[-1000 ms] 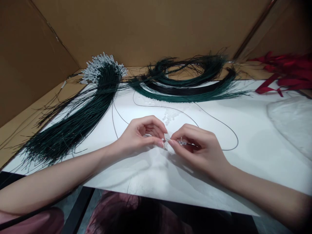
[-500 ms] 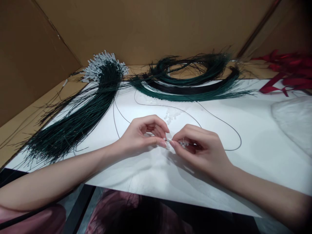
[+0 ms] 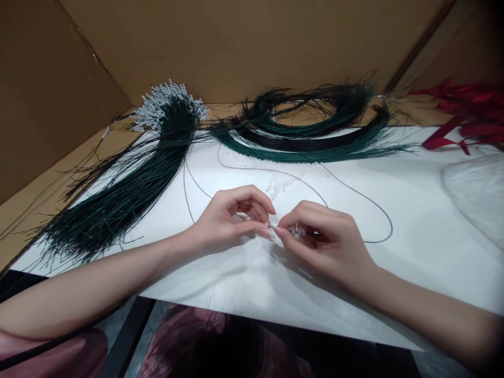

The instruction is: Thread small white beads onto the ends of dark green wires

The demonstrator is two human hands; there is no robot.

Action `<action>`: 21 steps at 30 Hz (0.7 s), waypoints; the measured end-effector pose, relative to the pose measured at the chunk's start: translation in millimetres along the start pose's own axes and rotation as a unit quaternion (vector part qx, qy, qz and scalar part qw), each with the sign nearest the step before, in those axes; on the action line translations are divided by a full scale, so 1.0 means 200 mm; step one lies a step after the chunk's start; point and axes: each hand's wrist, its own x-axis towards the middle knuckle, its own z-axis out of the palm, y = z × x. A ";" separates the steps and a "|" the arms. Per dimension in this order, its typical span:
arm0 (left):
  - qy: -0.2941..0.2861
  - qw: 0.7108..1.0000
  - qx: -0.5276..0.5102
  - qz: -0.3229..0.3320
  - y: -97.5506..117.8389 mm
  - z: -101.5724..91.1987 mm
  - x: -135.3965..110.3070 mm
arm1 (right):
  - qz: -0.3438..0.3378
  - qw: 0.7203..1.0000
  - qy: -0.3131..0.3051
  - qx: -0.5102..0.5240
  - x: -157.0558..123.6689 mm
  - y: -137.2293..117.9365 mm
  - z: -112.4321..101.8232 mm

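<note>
My left hand (image 3: 236,218) is curled near the middle of the white sheet, its thumb close to its fingers on a small white bead, mostly hidden. Facing it, my right hand (image 3: 328,231) pinches a thin dark wire (image 3: 272,227) between thumb and forefinger. The wire's tip meets the left fingertips. More small white beads (image 3: 298,232) show under the curled right fingers. Behind the hands, loose white beads (image 3: 275,186) lie scattered on the sheet. Long loops of thin wire (image 3: 389,220) run over it on both sides.
At the left lies a thick bundle of dark green wires (image 3: 129,194) tipped with white beads (image 3: 165,102). Curved green wire bundles (image 3: 307,152) rest at the back. Red ribbon (image 3: 468,115) and a clear plastic bag (image 3: 476,189) are at the right. Cardboard walls (image 3: 252,47) enclose the back.
Almost nothing differs. Both hands keep their pinch at the wire tip, and the view has shifted very slightly.
</note>
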 end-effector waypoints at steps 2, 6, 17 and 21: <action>-0.002 1.000 0.001 0.005 0.00 0.00 0.00 | -0.006 1.000 0.003 -0.001 0.00 0.00 0.00; -0.002 1.000 0.004 0.023 -0.01 0.00 0.00 | -0.011 1.000 0.001 0.001 0.01 0.00 0.01; -0.007 0.999 0.008 0.033 -0.01 0.00 0.00 | -0.011 1.000 -0.005 -0.002 0.00 0.00 0.00; -0.010 0.999 0.009 0.036 -0.01 0.00 0.00 | -0.007 1.000 -0.008 -0.005 0.00 0.01 0.01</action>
